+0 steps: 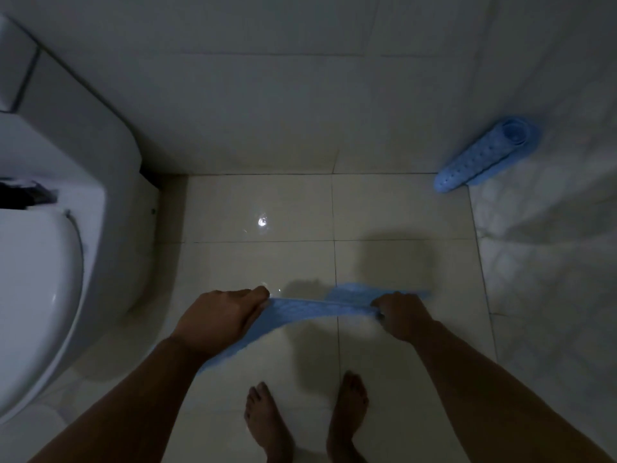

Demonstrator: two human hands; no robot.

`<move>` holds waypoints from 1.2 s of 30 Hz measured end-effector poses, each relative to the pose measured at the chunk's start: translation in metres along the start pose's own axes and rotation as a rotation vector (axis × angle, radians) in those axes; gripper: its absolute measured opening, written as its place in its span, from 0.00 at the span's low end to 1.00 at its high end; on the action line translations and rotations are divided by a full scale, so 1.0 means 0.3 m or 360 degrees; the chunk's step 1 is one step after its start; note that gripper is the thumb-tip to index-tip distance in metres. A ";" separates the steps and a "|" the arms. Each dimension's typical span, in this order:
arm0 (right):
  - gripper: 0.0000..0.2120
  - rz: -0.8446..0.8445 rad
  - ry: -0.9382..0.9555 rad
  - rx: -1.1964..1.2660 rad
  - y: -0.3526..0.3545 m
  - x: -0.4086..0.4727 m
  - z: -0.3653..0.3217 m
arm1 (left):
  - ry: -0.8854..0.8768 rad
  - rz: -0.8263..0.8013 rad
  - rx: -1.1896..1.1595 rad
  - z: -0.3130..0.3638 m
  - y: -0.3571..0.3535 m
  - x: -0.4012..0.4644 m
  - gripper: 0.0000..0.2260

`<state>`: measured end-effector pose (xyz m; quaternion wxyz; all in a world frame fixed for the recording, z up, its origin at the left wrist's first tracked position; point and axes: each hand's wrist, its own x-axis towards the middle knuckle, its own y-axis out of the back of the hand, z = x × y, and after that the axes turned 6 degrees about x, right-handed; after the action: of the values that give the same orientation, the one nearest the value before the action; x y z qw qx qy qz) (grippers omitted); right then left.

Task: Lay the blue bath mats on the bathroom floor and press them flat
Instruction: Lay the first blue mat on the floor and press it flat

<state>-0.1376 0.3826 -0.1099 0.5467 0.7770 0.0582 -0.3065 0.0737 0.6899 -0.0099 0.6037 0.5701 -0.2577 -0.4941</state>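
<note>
- A soft blue rubber bath mat with a bumpy texture (300, 312) is held up in the air above the pale glossy tiled bathroom floor (253, 202), stretched between both hands.
- The left hand (217, 319) has its grip clamped on the mat's left end, thumb on top and fingers curled beneath; the mat's edge trails down and back under that wrist.
- The right hand (402, 315) has its grip clamped on the mat's right end, fingers curled round the bunched edge, with a blurred part of the mat showing beyond the knuckles.
- The mat casts a dark shadow on the tiles just ahead of the hands; no part of it can be seen touching the floor.
- A second blue rubber mat, rolled into a tube with small holes (484, 155), stands tilted in the far right corner, its lower end on the floor and its upper end leaning on the white tiled wall (267, 78).
- A white toilet with closed lid (43, 262) stands at the left, well apart from both mats.
- Two bare feet (267, 422) stand on the tiles below the held mat.
- A bright spot of reflected light lies on the floor ahead of the hands.
</note>
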 end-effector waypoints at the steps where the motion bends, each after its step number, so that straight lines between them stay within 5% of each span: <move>1: 0.17 -0.0162 -0.0087 0.0091 -0.013 -0.011 0.006 | 0.0038 -0.0061 -0.0005 -0.001 -0.014 0.006 0.28; 3: 0.19 -0.0356 -0.0178 0.0197 -0.027 -0.028 0.024 | 0.0123 -0.0133 0.0024 -0.015 -0.056 0.021 0.28; 10: 0.08 -0.0280 -0.0260 0.0216 0.067 0.085 0.071 | 0.0323 -0.0423 0.0274 -0.165 -0.157 0.221 0.19; 13: 0.15 -0.0128 -0.0298 0.0249 0.157 0.259 0.067 | 0.0587 -0.0376 0.0445 -0.243 -0.164 0.388 0.19; 17: 0.23 0.0134 -0.0313 0.0293 0.254 0.462 0.028 | 0.1048 -0.0236 0.0319 -0.238 -0.183 0.549 0.31; 28: 0.30 -0.0334 -0.0396 0.0404 0.034 0.426 -0.145 | 0.0909 -0.0599 0.0004 -0.046 -0.384 0.455 0.34; 36: 0.28 -0.0402 -0.0463 0.0444 -0.087 0.433 -0.185 | 0.0899 -0.0654 -0.0053 -0.096 -0.488 0.393 0.33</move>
<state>-0.0214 0.4103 -0.1895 0.3939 0.7792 0.0327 -0.4864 0.0991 0.6178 -0.1839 0.5483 0.7143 0.0477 -0.4323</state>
